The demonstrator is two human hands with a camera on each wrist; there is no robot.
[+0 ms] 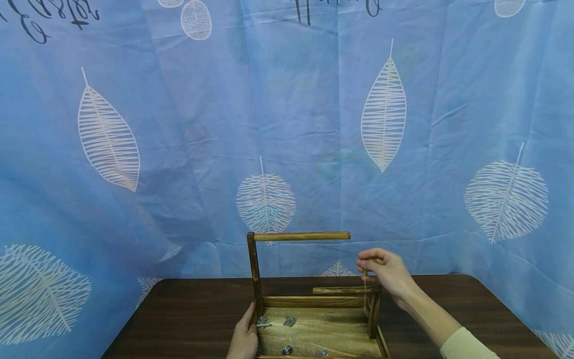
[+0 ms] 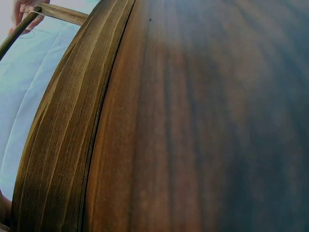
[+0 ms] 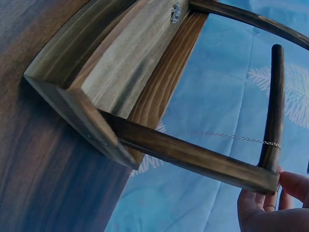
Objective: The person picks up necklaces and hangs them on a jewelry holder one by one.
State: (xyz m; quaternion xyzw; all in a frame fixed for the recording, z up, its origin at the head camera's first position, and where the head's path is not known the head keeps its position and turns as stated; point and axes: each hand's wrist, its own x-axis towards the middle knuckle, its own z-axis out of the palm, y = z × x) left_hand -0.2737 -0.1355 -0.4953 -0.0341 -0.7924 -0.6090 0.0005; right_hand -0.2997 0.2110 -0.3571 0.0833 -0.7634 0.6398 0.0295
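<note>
A wooden jewelry stand [image 1: 314, 301] has a shallow tray and two posts with bars, one tall and one short. At the tray's left side my left hand [image 1: 244, 336] holds the edge beside the tall post. My right hand [image 1: 390, 274] is at the outer end of the short bar [image 3: 272, 106], its thumb and fingers pinching a thin necklace chain [image 3: 241, 138]. Part of that chain lies across the short bar and hangs down. Inside the tray, several small silver chain heaps [image 1: 289, 321] lie on the pale bottom. The left fingers are mostly hidden in the left wrist view.
The stand sits on a dark wooden table [image 1: 188, 309]. A blue cloth [image 1: 305, 124] with white leaf prints hangs behind the table. The tall post's bar [image 1: 300, 236] extends to the right above the tray.
</note>
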